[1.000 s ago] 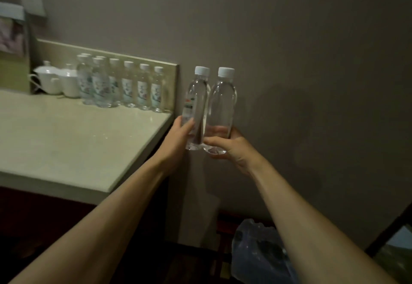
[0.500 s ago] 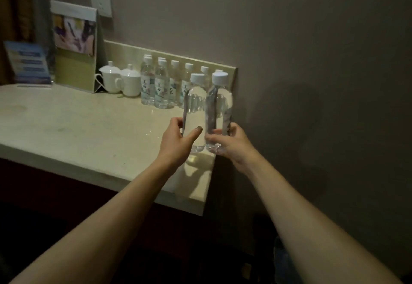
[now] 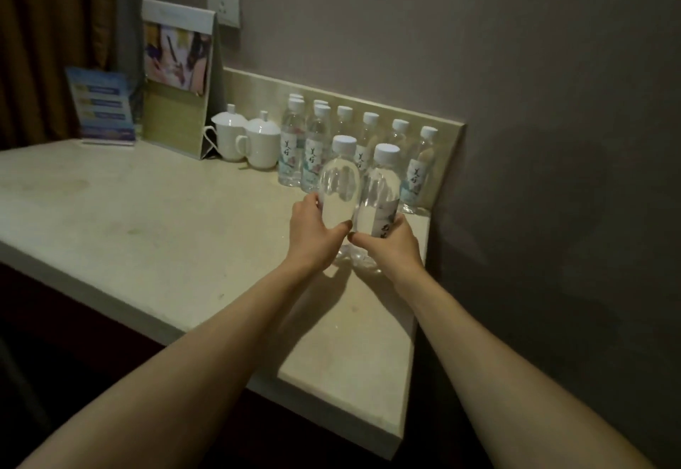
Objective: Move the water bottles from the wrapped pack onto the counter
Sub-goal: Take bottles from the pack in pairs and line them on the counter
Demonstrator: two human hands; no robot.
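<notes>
My left hand (image 3: 313, 234) grips a clear water bottle with a white cap (image 3: 339, 181). My right hand (image 3: 392, 242) grips a second such bottle (image 3: 381, 192) right beside it. Both bottles are upright and touch each other, low over the right part of the pale counter (image 3: 147, 233); whether their bases rest on it I cannot tell. Behind them several labelled water bottles (image 3: 416, 170) stand in rows against the low backsplash. The wrapped pack is out of view.
Two white lidded cups (image 3: 250, 140) stand left of the bottle rows. Further left are a folded display card (image 3: 177, 81) and a blue leaflet stand (image 3: 103, 107). A wall socket (image 3: 223, 2) sits above. The counter's right edge (image 3: 414, 321) is beside my right forearm.
Both hands carried the two bottles from beside the counter's end leftward and forward over the counter, and lowered them in front of the standing rows.
</notes>
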